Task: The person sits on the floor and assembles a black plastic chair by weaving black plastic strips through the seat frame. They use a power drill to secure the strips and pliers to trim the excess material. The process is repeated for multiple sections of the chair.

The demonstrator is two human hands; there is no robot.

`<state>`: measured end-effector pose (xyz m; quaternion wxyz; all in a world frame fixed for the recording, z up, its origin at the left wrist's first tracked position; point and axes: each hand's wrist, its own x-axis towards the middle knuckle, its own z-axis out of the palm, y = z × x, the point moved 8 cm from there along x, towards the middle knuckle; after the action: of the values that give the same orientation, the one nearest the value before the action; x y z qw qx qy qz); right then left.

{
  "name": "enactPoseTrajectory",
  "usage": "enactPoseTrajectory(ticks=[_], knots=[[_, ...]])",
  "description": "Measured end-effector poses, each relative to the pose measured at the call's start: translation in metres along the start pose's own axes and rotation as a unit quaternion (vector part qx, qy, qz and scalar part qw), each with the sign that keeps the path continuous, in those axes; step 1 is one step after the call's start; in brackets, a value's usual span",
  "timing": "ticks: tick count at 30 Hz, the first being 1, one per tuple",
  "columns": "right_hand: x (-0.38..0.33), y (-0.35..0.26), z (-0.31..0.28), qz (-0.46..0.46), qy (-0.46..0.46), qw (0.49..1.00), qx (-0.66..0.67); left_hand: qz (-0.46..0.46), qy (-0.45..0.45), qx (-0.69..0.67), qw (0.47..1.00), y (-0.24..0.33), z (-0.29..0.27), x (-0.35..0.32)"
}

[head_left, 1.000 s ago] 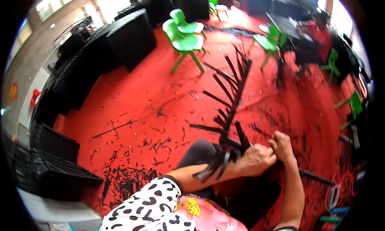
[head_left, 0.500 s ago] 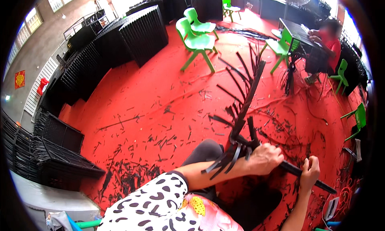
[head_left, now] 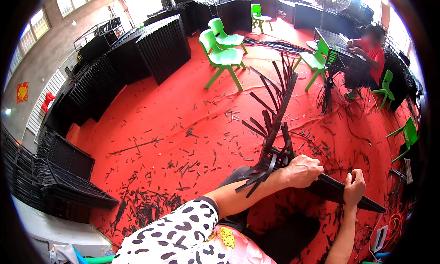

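1. We look down past a white sleeve with black spots (head_left: 172,229) at two bare hands working on a black strip-covered frame (head_left: 278,126).
2. The frame stands out in front of the person's lap, right of centre. Loose black strips fan from its upright part, mostly to the left, and more hang across the left forearm.
3. The left hand (head_left: 302,171) is curled tight, holding the upper end of a black bar (head_left: 333,189); the fingertips are hidden from us.
4. The right hand (head_left: 354,188) is closed on the same bar lower down, near the right side; the bar's tip sticks out beyond it. We cannot tell whether a strip is also pinched there.
5. Below, we see a red floor (head_left: 183,108) littered with short black scraps (head_left: 149,206), thickest at lower left.
6. Farther off, two green chairs (head_left: 224,57) stand close together, with others beyond and to the right.
7. Stacked black panels (head_left: 165,50) line the left side.
8. At upper right, a person in a red top (head_left: 376,64) sits, hands raised in front.
9. An orange cord (head_left: 395,222) lies coiled at lower right.
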<state>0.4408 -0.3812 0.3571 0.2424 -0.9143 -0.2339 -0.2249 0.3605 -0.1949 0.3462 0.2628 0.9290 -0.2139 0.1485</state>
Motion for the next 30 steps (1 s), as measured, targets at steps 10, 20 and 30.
enactPoseTrajectory(ticks=[10,20,30], knots=[[-0.003,0.001,0.000,-0.009,0.007,1.000,0.008,-0.003,0.009,-0.016,1.000,0.001,0.002,-0.003],[0.008,-0.003,0.008,0.000,-0.003,1.000,-0.002,0.005,0.019,-0.018,1.000,-0.008,-0.006,0.001],[0.025,0.004,0.019,-0.015,-0.001,1.000,0.012,-0.015,-0.015,-0.021,1.000,-0.024,-0.006,0.013]])
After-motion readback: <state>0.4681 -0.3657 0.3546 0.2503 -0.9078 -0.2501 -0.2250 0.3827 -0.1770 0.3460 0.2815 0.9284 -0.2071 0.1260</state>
